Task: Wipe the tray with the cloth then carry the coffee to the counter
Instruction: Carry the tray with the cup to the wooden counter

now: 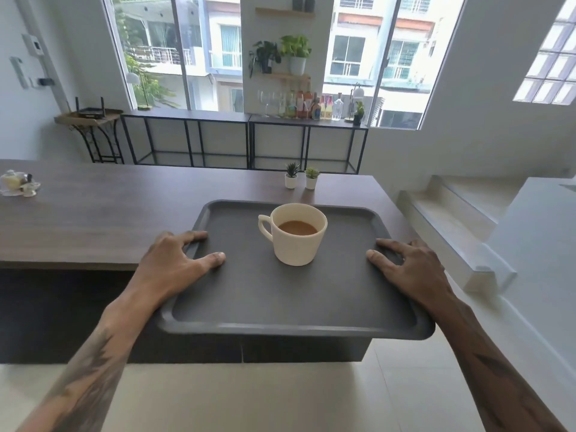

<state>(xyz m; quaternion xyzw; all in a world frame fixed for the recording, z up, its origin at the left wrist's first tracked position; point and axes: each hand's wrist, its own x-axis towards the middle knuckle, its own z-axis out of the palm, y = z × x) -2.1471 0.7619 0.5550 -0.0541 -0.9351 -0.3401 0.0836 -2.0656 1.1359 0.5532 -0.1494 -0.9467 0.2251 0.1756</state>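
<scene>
Grey tray w/ coffee cup, left hand & right hand clamped on side rims, thumbs on top, over wooden counter

Tray held level, its far end over the near edge of the surface, its near end projecting beyond it above the floor. Cup of coffee upright on the tray, toward the far half, handle to the left. Left hand on the tray's left rim, right hand on its right rim. Two potted plants side by side on the surface behind the tray. Glassware at the surface's far left.
</scene>
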